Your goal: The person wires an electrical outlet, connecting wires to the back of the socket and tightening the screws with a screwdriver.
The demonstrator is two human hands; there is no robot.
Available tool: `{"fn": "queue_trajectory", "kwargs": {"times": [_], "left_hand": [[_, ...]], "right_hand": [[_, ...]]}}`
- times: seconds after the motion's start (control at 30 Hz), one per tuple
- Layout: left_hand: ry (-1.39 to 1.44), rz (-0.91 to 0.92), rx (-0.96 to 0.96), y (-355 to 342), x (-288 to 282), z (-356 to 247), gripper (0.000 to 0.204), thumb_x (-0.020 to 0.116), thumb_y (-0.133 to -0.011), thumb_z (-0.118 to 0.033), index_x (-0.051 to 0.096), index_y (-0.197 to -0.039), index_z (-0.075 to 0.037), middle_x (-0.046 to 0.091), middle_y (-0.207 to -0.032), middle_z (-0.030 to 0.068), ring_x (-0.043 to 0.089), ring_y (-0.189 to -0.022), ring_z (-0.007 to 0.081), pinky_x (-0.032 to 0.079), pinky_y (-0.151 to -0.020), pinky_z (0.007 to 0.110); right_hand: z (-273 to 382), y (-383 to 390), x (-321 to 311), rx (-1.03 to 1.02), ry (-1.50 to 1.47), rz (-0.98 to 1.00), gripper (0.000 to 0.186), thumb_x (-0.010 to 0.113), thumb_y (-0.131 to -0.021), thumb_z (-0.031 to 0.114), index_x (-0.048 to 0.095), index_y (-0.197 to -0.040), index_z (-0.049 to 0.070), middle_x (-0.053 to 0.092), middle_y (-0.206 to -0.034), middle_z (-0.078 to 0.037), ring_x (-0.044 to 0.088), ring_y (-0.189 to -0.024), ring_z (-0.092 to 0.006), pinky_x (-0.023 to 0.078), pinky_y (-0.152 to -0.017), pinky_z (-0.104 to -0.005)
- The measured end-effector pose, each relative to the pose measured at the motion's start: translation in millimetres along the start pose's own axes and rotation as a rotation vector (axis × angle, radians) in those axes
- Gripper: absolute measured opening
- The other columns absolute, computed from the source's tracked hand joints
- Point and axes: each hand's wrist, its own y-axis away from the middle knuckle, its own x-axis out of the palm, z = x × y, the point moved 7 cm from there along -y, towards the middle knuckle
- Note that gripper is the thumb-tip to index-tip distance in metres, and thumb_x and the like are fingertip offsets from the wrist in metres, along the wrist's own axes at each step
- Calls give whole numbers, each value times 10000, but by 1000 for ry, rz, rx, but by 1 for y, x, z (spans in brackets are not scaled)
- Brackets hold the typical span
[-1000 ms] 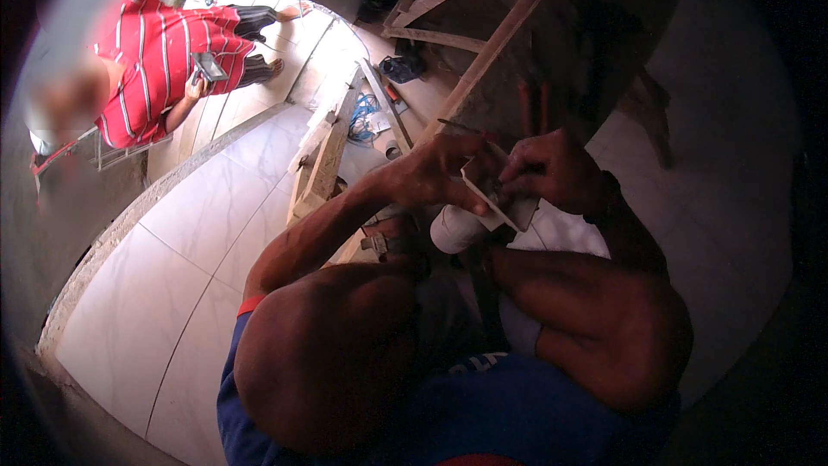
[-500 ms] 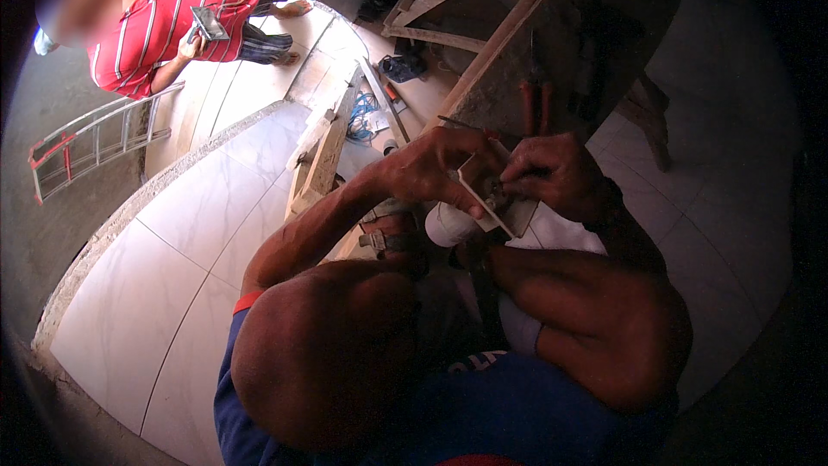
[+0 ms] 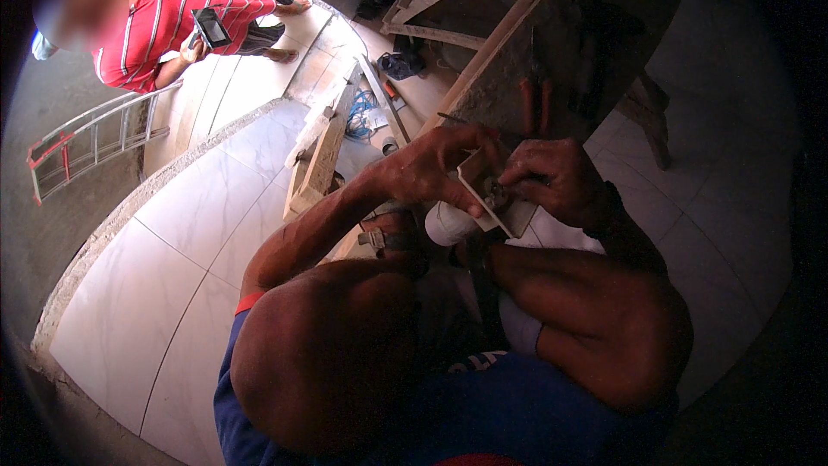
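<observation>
Above my knees, my left hand (image 3: 435, 171) grips a pale, flat-sided piece like an electrical wall plate (image 3: 486, 194), its thumb along one edge. Small darker parts show inside the piece, too dim to make out. My right hand (image 3: 556, 177) is closed in a pinch at its right side; what those fingers hold, if anything, is hidden. A thin dark rod (image 3: 452, 119) sticks out beyond my left fingers, and I cannot tell what it belongs to. Pliers with red handles (image 3: 536, 108) lie just past my hands on the dark worktop.
The worktop (image 3: 496, 60) has a wooden edge and timber legs. Wooden beams (image 3: 326, 155) and a blue cable (image 3: 360, 116) lie ahead to the left. At the far left stand a ladder (image 3: 95, 142) and a person in a red striped shirt (image 3: 194, 0), holding a trowel-like flat tool (image 3: 211, 26).
My hands stay almost in place around the pale piece, with only slight shifts. The other person's flat tool has tilted and moved a little to the right.
</observation>
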Motion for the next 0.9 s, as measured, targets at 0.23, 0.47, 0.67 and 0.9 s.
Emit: {"fn": "queue_trajectory", "kwargs": {"times": [0.23, 0.47, 0.67, 0.9], "left_hand": [[72, -25, -51, -2, 2, 5, 667, 886, -618, -255, 550, -1153, -40, 502, -1220, 128, 493, -1192, 278, 391, -1036, 416], [34, -10, 5, -22, 10, 8, 684, 888, -616, -243, 541, -1171, -45, 500, -1218, 118, 516, -1141, 275, 434, -966, 418], [19, 3, 9, -41, 13, 4, 678, 887, -619, -246, 543, -1170, -51, 519, -1182, 103, 525, -1112, 248, 442, -934, 406], [624, -97, -185, -33, 24, 42, 656, 894, -615, -245, 560, -1149, -62, 565, -1127, 80, 561, -1045, 207, 456, -903, 368]], "right_hand": [[10, 1, -5, 5, 69, -24, 100, 707, -742, 17, 673, -834, -3, 659, -801, -127, 672, -750, -232, 527, -670, -330], [5, 10, -22, -96, 140, -33, 98, 704, -748, 18, 662, -834, -3, 654, -800, -128, 670, -765, -244, 518, -700, -340], [-2, 20, -37, -134, 93, 5, 101, 687, -749, 2, 656, -845, 9, 657, -827, -125, 669, -790, -261, 530, -702, -352], [6, 25, -39, -265, 116, 3, 180, 669, -686, -80, 672, -837, 19, 658, -782, -99, 651, -702, -232, 511, -615, -320]]}}
